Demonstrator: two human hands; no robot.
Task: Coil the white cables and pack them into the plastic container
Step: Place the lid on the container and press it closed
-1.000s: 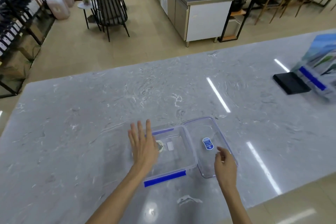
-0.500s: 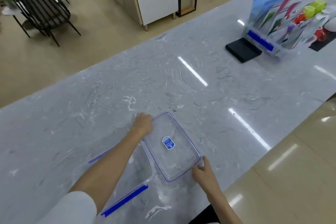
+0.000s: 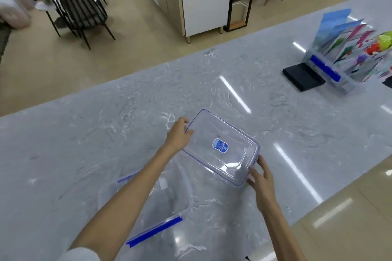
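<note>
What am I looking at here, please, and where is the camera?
There is no machine: a person wears a camera on the head, looking down at their arms. The left hand and right hand each grip a corner of a clear plastic container with a blue label. Beside it on the marble counter lies a second clear piece with blue clips, probably the lid. Farther right stand a black pad and a box of colourful packets.
</note>
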